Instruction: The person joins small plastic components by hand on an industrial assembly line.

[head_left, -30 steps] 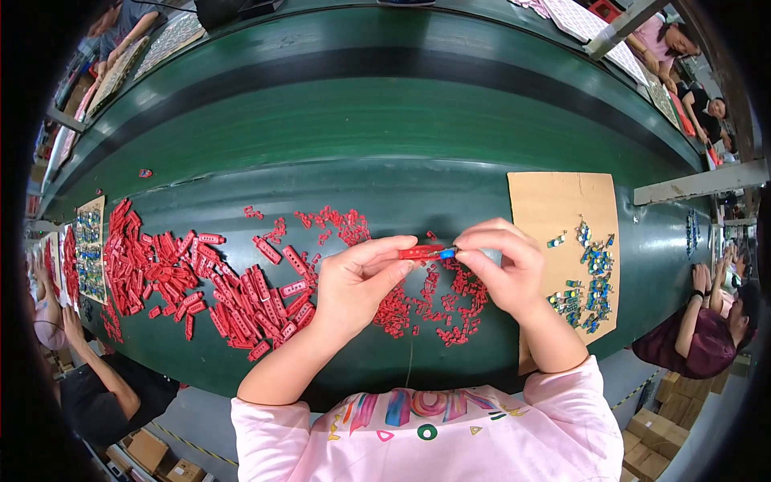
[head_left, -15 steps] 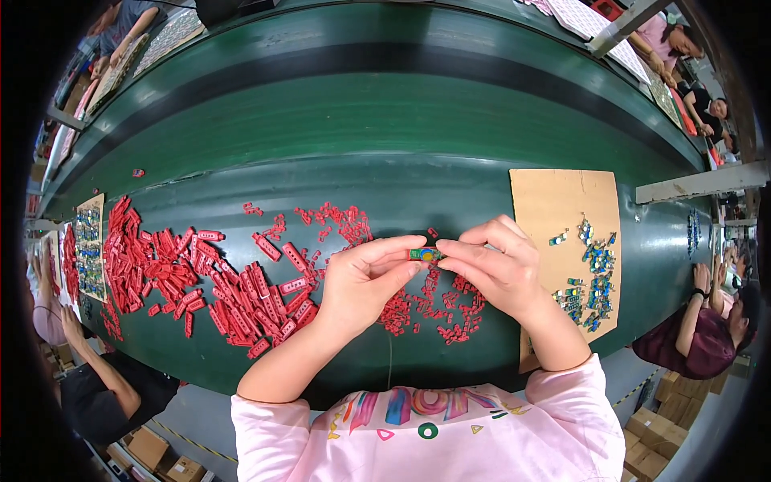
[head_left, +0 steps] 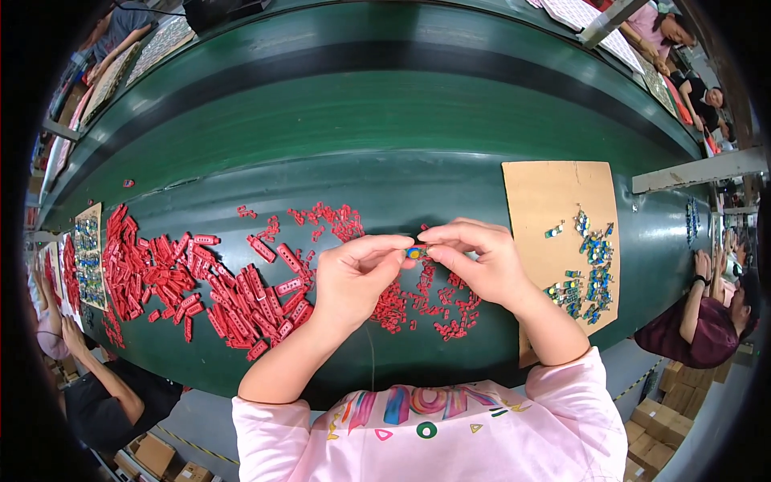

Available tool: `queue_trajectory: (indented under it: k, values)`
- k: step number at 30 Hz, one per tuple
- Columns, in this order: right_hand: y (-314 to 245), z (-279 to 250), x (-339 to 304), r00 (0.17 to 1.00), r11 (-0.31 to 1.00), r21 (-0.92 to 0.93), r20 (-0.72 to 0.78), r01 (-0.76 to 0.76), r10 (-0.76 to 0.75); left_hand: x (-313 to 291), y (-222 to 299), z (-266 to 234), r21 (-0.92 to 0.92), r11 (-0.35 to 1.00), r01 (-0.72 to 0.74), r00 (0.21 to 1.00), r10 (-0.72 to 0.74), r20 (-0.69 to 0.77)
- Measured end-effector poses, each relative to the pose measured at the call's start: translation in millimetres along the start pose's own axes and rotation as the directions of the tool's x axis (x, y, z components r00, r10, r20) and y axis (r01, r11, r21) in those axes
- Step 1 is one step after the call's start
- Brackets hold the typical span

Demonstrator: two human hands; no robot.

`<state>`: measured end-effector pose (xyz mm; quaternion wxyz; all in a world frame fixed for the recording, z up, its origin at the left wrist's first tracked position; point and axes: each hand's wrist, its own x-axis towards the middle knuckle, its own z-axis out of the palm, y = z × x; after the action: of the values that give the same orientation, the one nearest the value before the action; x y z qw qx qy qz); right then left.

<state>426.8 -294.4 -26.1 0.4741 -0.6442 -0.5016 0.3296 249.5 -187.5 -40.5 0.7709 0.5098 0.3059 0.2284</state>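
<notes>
In front of my chest, both hands pinch a small green circuit board (head_left: 414, 252) with a blue and yellow part on it. My left hand (head_left: 347, 281) grips its left end between thumb and fingertips. My right hand (head_left: 480, 261) holds the right end the same way. Fingertips cover most of the board, and a little red shows beside it. Small red plastic pieces (head_left: 389, 308) lie scattered below and behind my hands. To the left is a heap of long red plastic casings (head_left: 250, 309). On the right, a cardboard sheet (head_left: 530, 197) carries several loose circuit boards (head_left: 596, 251).
The work lies on a dark green conveyor belt (head_left: 385, 120). Another board-covered cardboard (head_left: 90, 210) sits at far left. A grey metal bar (head_left: 699, 170) juts in at the right. Co-workers sit on both sides, one in black (head_left: 120, 402), one in maroon (head_left: 683, 333).
My hands have shifted slightly left and drawn closer together. The circuit board has turned, and less of it shows between my fingertips.
</notes>
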Motion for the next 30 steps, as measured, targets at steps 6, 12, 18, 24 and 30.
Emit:
queue_trajectory:
  k: [6, 12, 18, 24, 30]
  values:
    - [15, 11, 8, 0.992, 0.995, -0.041, -0.081, 0.094, -0.097, 16, 4, -7, 0.392, 0.918, -0.055, 0.998, 0.035, 0.057]
    - [17, 10, 27, 0.962, 0.948, -0.285, -0.188, 0.139, -0.198, 73, 8, -18, 0.418, 0.903, -0.104, 0.993, 0.068, 0.098]
    - [16, 17, 24, 0.946, 0.798, -0.513, 0.111, 0.317, -0.305, 154, 43, -107, 0.735, 0.678, -0.006, 0.931, 0.273, -0.243]
    - [21, 27, 22, 0.904, 0.734, -0.539, 0.342, 0.413, -0.257, 139, 50, -156, 0.988, 0.125, 0.094, 0.766, 0.624, -0.152]
    - [20, 24, 21, 0.900, 0.599, -0.680, 0.394, 0.423, -0.188, 28, 78, -147, 0.968, 0.129, -0.215, 0.962, 0.197, 0.188]
